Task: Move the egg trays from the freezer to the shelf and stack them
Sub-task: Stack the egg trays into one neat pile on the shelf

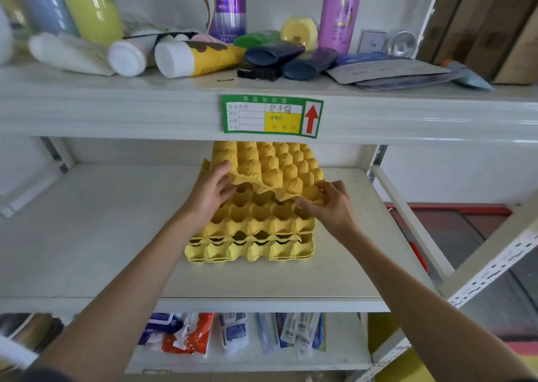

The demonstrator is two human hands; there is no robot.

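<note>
Holding the top egg tray (270,166) by its near edge, your left hand (208,194) has the thumb on the bumpy upper face and the fingers curled under the left corner, while your right hand (330,204) pinches the right corner between thumb and fingers. You have this yellow tray tilted, near edge lifted and far edge reaching back under the upper shelf board (116,111). Right below it sits the stack of trays (256,236), cups facing up, on the middle shelf (87,236) a little right of centre. Above you, the upper board carries tubes (201,58) and bottles (340,12) and a green price label (272,116) with a red arrow. Below, packets (233,335) lie on the lowest shelf
</note>
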